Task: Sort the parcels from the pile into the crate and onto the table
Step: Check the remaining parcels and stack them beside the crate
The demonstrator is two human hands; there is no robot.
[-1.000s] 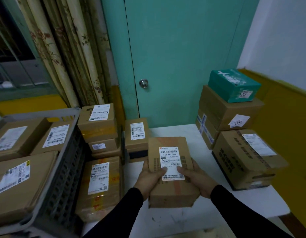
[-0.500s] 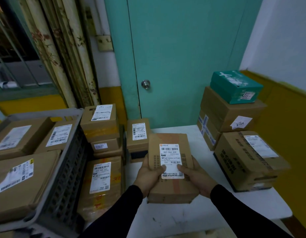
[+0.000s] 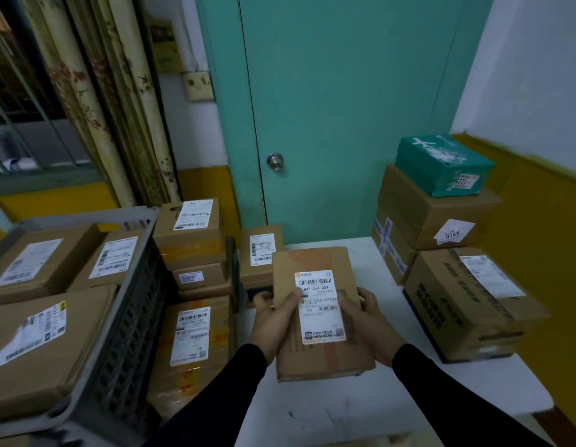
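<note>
White table [image 3: 354, 411] fills the lower centre of the frame, below a teal door. Both hands hold 1 brown parcel [image 3: 322, 356] above it, long axis running away from the viewer. Left hand [image 3: 273, 324] and right hand [image 3: 367, 321] grip opposite sides, thumbs curled onto the label. Grey crate [image 3: 131, 314] sits lower left, nearer the left hand. Fingers under the parcel are hidden.

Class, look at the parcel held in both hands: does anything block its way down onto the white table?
Nothing visible does. The parcel, gripped by the left hand and right hand, is over a bare stretch of table; stacked boxes sit off to the right.
</note>
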